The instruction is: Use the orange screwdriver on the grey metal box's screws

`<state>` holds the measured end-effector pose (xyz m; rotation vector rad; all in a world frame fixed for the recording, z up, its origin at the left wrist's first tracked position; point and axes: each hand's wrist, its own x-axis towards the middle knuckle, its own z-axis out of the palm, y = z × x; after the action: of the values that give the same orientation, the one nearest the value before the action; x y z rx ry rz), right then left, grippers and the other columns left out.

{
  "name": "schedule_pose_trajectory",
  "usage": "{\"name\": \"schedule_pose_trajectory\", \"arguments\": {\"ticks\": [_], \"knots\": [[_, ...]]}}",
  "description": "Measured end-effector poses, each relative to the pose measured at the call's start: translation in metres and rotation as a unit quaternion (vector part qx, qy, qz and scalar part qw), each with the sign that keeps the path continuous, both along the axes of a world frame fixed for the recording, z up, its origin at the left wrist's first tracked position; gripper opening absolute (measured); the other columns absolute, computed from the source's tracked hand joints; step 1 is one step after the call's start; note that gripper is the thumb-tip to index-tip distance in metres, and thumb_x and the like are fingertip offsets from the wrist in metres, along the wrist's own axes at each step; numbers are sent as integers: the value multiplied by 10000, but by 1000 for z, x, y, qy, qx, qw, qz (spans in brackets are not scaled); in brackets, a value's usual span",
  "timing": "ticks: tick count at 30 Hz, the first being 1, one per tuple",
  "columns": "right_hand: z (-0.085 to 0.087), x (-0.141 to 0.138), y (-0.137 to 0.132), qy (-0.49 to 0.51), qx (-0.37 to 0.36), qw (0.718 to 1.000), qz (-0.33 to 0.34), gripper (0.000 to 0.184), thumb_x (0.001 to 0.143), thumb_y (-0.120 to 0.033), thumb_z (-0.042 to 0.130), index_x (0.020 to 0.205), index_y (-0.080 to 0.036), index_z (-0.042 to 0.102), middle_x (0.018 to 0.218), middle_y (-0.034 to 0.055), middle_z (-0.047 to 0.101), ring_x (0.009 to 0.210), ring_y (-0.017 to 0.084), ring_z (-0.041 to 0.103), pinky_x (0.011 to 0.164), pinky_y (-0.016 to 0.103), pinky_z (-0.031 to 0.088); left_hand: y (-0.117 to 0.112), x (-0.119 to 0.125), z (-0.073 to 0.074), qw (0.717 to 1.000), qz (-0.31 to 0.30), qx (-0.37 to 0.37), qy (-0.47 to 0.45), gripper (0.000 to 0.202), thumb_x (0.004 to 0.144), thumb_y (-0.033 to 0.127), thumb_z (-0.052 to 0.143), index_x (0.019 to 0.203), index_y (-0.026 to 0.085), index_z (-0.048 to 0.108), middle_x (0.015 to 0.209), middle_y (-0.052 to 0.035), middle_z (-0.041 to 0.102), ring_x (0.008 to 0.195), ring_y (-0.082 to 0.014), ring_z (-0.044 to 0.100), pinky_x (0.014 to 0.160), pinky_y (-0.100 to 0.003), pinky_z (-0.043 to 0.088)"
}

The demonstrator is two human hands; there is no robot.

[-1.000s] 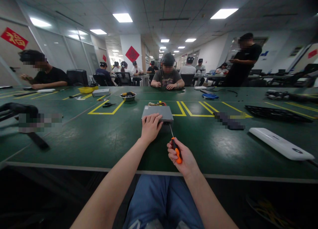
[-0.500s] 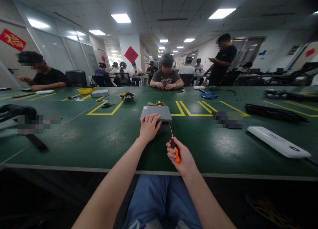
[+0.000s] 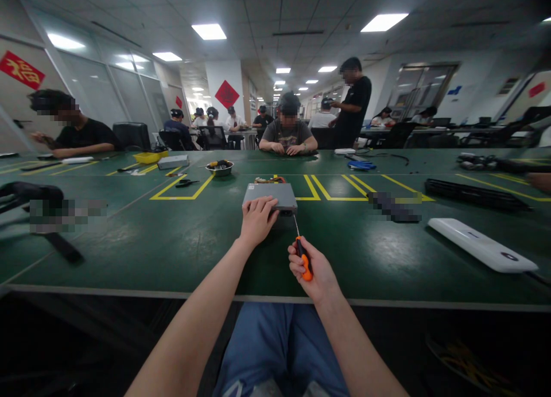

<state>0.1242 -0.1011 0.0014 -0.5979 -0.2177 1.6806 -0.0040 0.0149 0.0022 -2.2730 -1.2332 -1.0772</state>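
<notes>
A grey metal computer power supply [image 3: 284,194] sits on the green table in front of me, with its coloured cables [image 3: 270,180] bunched at the far side. Across its top lie the fingers of my left hand [image 3: 258,220], the thumb on the near edge, gripping it. My right hand [image 3: 317,272] is closed around the black and orange handle of a screwdriver [image 3: 306,266]. The blade points up and away to the near right corner of the power supply. Whether the tip sits in a screw is too small to tell.
To the right lie a white elongated device [image 3: 482,245], a dark flat object [image 3: 394,207] and a long black part [image 3: 476,194]. A metal bowl [image 3: 220,168] with small items stands beyond, left. A co-worker [image 3: 288,136] sits opposite; another person's hand [image 3: 540,181] shows at the right edge.
My hands, the screwdriver and the power supply look almost unmoved. In the background the standing person has moved left, and a hand has appeared at the right edge.
</notes>
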Motion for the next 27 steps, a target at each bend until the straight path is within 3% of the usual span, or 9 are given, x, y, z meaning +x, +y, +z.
{"name": "schedule_pose_trajectory", "arguments": {"ticks": [7,11,14,21,27], "knots": [[-2,-6,3,-14,-23,998,-50,131,789,-104,585,685,-131,511,582,-7,524,373,20,404,284,85,306,0,1,0,1000,4,0,-1,279,892,335,445,1153,274,523,1216,-41,572,1128,-207,476,950,-398,271],[6,-4,-1,2,-39,999,-13,184,886,-225,486,760,-109,552,593,9,528,408,36,465,329,92,378,-1,1,1,1000,4,-2,-1,277,897,333,430,1149,274,528,1214,-45,572,1131,-209,474,952,-400,272],[14,-4,-3,35,-45,998,31,280,943,-259,356,852,-99,567,574,-3,502,374,31,430,313,96,357,-1,1,1,1000,3,-3,-3,277,896,328,435,1150,272,528,1218,-47,570,1130,-209,472,956,-402,268],[17,-8,-4,34,-83,995,-37,232,913,-150,407,689,-135,469,572,-25,473,351,1,361,277,76,284,0,0,0,1000,0,1,-6,268,890,325,447,1142,278,527,1210,-27,575,1122,-204,481,954,-400,269],[19,-9,-7,30,-78,996,-14,266,951,-229,340,815,-103,530,601,-4,494,394,26,440,298,86,342,-2,1,1,1000,3,-7,-5,280,903,334,414,1150,273,530,1215,-41,570,1127,-207,473,953,-398,270]]}}
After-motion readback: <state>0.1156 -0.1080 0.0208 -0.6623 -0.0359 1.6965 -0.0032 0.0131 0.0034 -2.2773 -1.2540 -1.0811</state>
